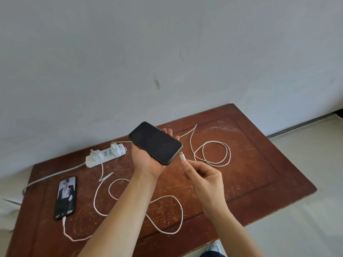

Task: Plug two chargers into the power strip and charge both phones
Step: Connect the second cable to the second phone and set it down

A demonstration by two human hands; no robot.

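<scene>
My left hand [146, 156] holds a black phone [155, 142] with a dark screen above the table, screen up. My right hand [206, 175] pinches the white cable plug [182, 156], whose tip sits just short of the phone's lower end. That cable [216, 154] coils on the table to the right. A white power strip [105, 154] lies at the back left with two white chargers [115, 145] in it. A second phone [65, 197] with a lit screen rests at the left, a white cable [65, 226] plugged into its near end.
The brown, scratched wooden table [250, 173] stands against a grey wall. The first cable loops widely over the table's middle, under my left forearm. The strip's grey cord [53, 175] runs off the left edge. Pale floor lies to the right.
</scene>
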